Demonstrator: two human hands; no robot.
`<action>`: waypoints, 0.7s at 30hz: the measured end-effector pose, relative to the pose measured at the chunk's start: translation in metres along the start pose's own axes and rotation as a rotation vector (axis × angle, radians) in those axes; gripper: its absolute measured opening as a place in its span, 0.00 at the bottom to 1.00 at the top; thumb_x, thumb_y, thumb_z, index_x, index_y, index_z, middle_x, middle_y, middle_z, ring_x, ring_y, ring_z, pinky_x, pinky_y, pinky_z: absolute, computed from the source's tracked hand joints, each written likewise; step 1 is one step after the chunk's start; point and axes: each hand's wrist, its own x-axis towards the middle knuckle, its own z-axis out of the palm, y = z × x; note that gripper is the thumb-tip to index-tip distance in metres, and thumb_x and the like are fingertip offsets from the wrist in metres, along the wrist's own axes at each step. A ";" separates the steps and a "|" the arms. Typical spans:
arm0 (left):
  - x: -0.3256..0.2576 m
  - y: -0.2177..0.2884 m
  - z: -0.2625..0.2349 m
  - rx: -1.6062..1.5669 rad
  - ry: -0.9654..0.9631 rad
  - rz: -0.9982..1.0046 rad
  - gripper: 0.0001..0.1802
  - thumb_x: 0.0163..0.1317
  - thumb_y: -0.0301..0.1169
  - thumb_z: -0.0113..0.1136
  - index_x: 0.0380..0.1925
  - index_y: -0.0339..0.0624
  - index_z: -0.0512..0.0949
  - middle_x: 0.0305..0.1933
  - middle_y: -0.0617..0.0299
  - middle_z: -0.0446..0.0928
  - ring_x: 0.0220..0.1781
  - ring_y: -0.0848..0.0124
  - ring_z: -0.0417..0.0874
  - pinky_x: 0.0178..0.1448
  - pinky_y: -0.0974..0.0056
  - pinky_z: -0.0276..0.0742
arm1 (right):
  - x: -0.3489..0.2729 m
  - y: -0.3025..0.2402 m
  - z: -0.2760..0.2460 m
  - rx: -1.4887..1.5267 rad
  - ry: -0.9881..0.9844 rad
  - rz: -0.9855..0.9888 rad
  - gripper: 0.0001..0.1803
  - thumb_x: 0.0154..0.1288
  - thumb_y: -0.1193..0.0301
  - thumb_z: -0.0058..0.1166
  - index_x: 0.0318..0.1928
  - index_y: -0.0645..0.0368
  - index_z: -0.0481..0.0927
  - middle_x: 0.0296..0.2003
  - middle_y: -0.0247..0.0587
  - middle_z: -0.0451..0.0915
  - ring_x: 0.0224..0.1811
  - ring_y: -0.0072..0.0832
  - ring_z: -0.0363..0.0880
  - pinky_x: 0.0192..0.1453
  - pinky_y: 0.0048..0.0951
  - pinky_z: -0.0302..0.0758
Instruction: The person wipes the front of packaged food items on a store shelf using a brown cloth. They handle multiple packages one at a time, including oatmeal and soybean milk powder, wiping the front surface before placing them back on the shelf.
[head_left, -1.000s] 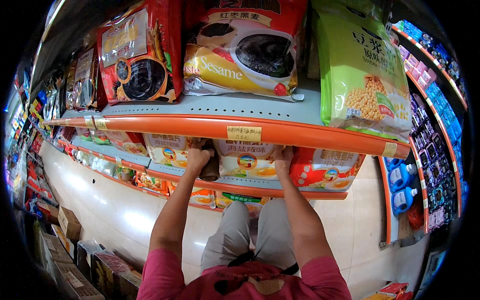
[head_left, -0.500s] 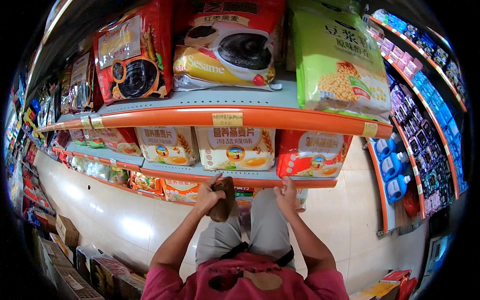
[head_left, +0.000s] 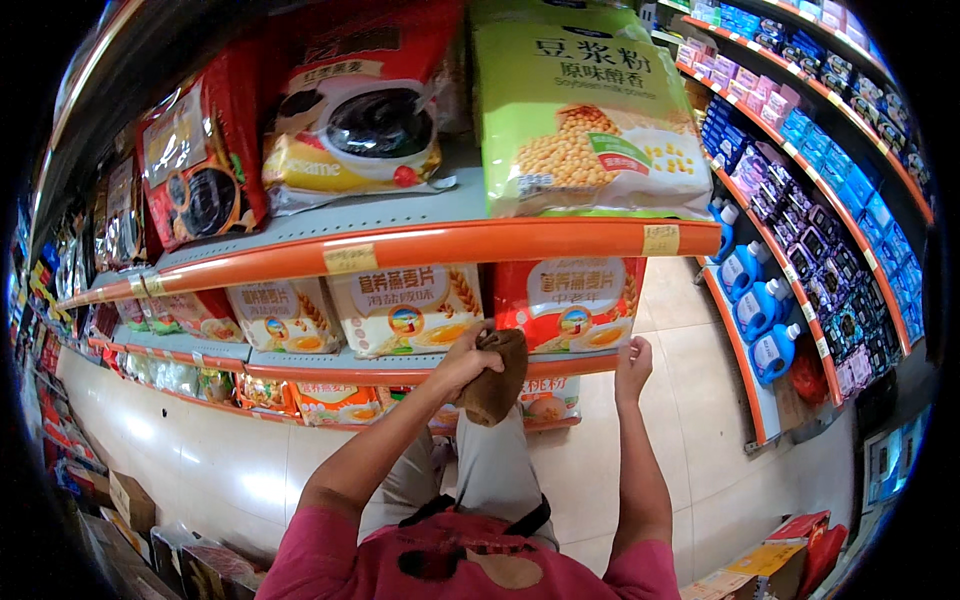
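Note:
My left hand grips a brown cloth that hangs down in front of the middle shelf. Just above it stands a cream cereal bag. My right hand is raised near the shelf's orange edge, right below a red cereal bag, fingers loosely curled and holding nothing. On the upper shelf stand a green soy-powder bag and a red sesame bag.
The shelf rows run on to the left with more bags. A second rack at the right holds blue detergent bottles and small blue and pink boxes. Cardboard boxes lie on the tiled floor at the lower left.
Both hands came down from the middle shelf and shifted right along it. The left hand now holds the brown cloth out in front of the shelf edge. My view has swung right.

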 end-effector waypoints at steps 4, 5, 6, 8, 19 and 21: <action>0.041 0.003 0.008 0.067 0.086 0.088 0.45 0.35 0.26 0.57 0.60 0.38 0.53 0.48 0.48 0.68 0.46 0.59 0.72 0.51 0.62 0.67 | 0.044 0.005 0.011 -0.028 -0.014 0.094 0.27 0.55 0.59 0.53 0.44 0.72 0.66 0.39 0.51 0.70 0.41 0.35 0.70 0.46 0.31 0.68; 0.048 0.008 0.012 0.006 0.090 0.076 0.42 0.36 0.26 0.57 0.58 0.36 0.56 0.47 0.48 0.69 0.45 0.59 0.73 0.49 0.62 0.68 | 0.055 0.015 0.015 -0.011 -0.026 0.159 0.34 0.52 0.55 0.57 0.46 0.73 0.64 0.41 0.52 0.70 0.45 0.37 0.69 0.50 0.31 0.65; 0.054 0.011 0.013 -0.056 0.098 0.064 0.40 0.36 0.27 0.57 0.56 0.35 0.59 0.45 0.49 0.71 0.43 0.60 0.73 0.47 0.61 0.70 | 0.063 0.017 0.020 -0.011 -0.043 0.185 0.35 0.51 0.54 0.57 0.47 0.72 0.64 0.42 0.52 0.70 0.46 0.37 0.68 0.51 0.31 0.65; 0.074 -0.001 0.005 -0.080 0.087 -0.114 0.28 0.36 0.28 0.57 0.44 0.32 0.69 0.37 0.52 0.73 0.37 0.63 0.75 0.38 0.63 0.72 | 0.076 0.016 0.028 -0.013 -0.074 0.233 0.37 0.49 0.54 0.59 0.49 0.72 0.62 0.43 0.52 0.69 0.47 0.37 0.68 0.51 0.31 0.65; 0.139 -0.054 -0.030 -0.297 -0.056 -0.246 0.25 0.32 0.26 0.52 0.38 0.38 0.69 0.31 0.55 0.73 0.33 0.58 0.74 0.42 0.56 0.74 | 0.099 -0.003 0.035 0.519 -0.543 0.391 0.31 0.46 0.54 0.62 0.46 0.62 0.71 0.37 0.35 0.76 0.39 0.22 0.73 0.44 0.26 0.69; 0.144 -0.047 -0.031 -0.373 -0.092 -0.342 0.34 0.30 0.21 0.51 0.47 0.41 0.63 0.33 0.56 0.70 0.33 0.61 0.74 0.38 0.56 0.75 | 0.099 -0.010 0.037 0.526 -0.473 0.455 0.29 0.45 0.57 0.64 0.44 0.61 0.73 0.36 0.35 0.76 0.38 0.23 0.73 0.44 0.26 0.70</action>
